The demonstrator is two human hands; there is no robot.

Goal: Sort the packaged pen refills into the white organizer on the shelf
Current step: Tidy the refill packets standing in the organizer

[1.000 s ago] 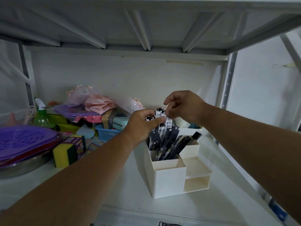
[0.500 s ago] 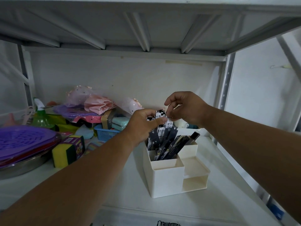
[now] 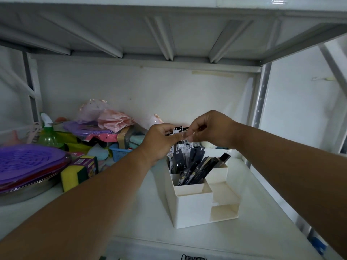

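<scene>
Head view: at frame centre, the left hand (image 3: pixel 159 145) is gripping a bunch of packaged pen refills (image 3: pixel 178 131) above the white organizer (image 3: pixel 195 207), while the right hand (image 3: pixel 212 128) is pinching one packet's top. Sorting seems midway; next, that packet likely needs lifting free and dropping into a compartment beside the refills already standing there

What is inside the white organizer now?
Dark packaged pen refills stand in the tall rear compartments of the white organizer. The lower right trays look empty. The compartment bottoms are hidden.
</scene>
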